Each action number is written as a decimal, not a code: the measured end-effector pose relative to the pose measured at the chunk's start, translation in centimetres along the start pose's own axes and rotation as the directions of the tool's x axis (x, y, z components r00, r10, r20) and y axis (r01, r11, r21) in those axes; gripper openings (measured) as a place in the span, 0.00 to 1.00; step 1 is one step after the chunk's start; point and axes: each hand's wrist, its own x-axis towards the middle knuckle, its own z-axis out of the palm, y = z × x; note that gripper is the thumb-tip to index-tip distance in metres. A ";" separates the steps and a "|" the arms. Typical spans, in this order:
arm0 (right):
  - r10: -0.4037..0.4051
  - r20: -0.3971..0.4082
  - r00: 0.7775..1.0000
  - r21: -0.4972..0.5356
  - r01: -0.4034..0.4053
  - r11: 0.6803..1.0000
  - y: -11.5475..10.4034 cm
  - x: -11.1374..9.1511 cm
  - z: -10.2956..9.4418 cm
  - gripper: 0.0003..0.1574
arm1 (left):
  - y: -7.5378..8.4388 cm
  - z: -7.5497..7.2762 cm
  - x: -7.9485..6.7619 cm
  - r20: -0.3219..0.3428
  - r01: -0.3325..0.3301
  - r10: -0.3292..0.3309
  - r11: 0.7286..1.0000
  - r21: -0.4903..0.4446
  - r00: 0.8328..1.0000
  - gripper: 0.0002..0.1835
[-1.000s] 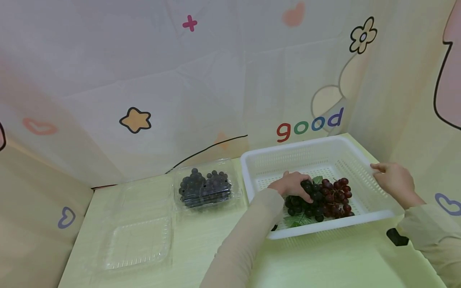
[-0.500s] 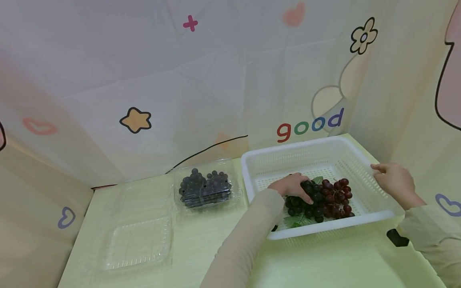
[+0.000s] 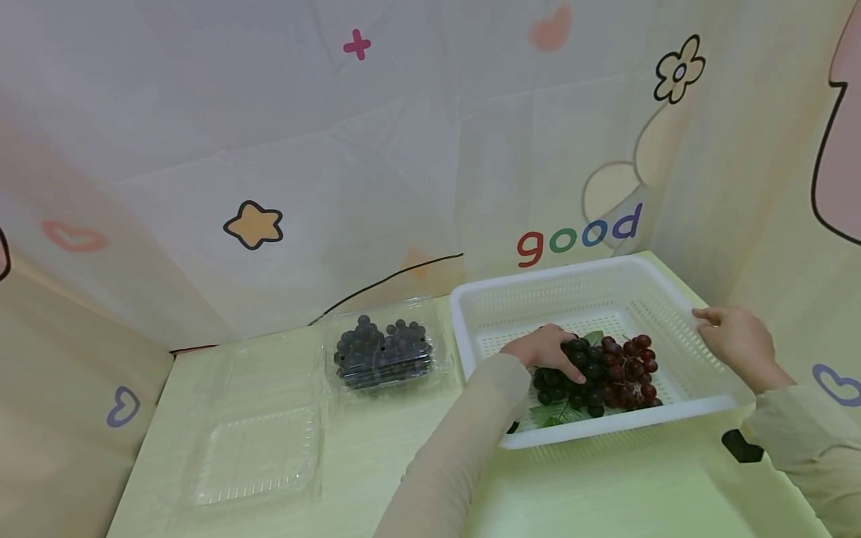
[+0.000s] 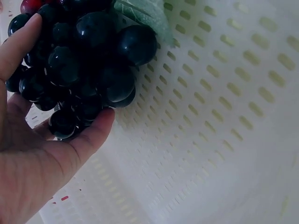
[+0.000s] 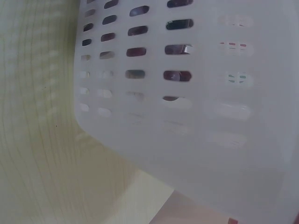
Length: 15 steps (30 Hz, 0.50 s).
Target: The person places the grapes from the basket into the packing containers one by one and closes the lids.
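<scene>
My left hand (image 3: pixel 543 348) reaches into a white perforated plastic basket (image 3: pixel 622 423) and grips a bunch of black grapes (image 3: pixel 587 365). In the left wrist view, thumb and fingers of the hand (image 4: pixel 37 163) curl around the black grapes (image 4: pixel 84 60), which lie low in the basket. Against their right side rests a bunch of red grapes (image 3: pixel 632 373). A green leaf (image 3: pixel 557 412) pokes out in front. My right hand (image 3: pixel 740 345) holds the basket's right rim, most of its fingers hidden. The right wrist view shows only the basket's outer wall (image 5: pixel 187 144).
Left of the basket, a clear plastic clamshell box (image 3: pixel 383 356) contains dark grapes. Another clear plastic container (image 3: pixel 255 467) lies open at the table's front left. A small black object (image 3: pixel 742 445) is at the right edge. A printed curtain (image 3: pixel 377 172) closes off the back.
Almost nothing differs. Both hands keep their places on the black grapes and the basket rim; the left hand's fingers shift only slightly.
</scene>
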 end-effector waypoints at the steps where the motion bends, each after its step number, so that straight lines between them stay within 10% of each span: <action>1: 0.001 0.000 1.000 0.002 -0.001 1.000 0.0 0.0 0.0 0.24 | 0.0 0.0 0.0 -0.003 0.000 0.000 1.000 -0.013 1.000 0.41; 15: 0.001 -0.006 1.000 0.008 -0.001 1.000 0.0 -0.1 0.0 0.25 | 0.0 -0.4 -0.3 -0.025 -0.021 0.022 0.999 0.031 0.999 0.36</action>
